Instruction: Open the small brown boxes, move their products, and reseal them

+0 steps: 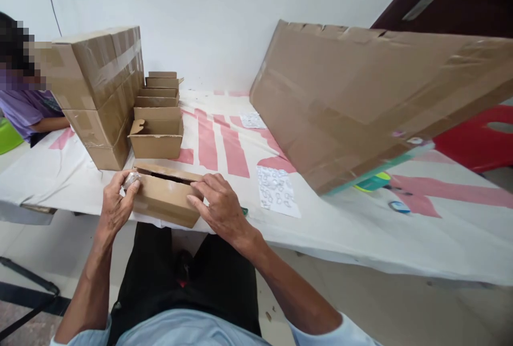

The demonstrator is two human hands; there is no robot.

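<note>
A small brown cardboard box (163, 196) lies at the table's front edge, its lid slightly raised with a dark gap along the top. My left hand (116, 202) grips the box's left end, with a crumpled, clear-looking item (130, 179) between thumb and fingers. On the right end, my right hand (220, 207) holds the lid and side between fingers and thumb. Just behind stands an open, empty-looking small box (157, 146), with more open boxes (160, 91) in a row beyond it.
Stacked taped cartons (96, 95) stand at the left, a person (30, 103) behind them. A large cardboard panel (360, 100) leans at the right. Printed sheets (278, 191), a tape roll (399, 206) and a red stool (476, 138) are also in view.
</note>
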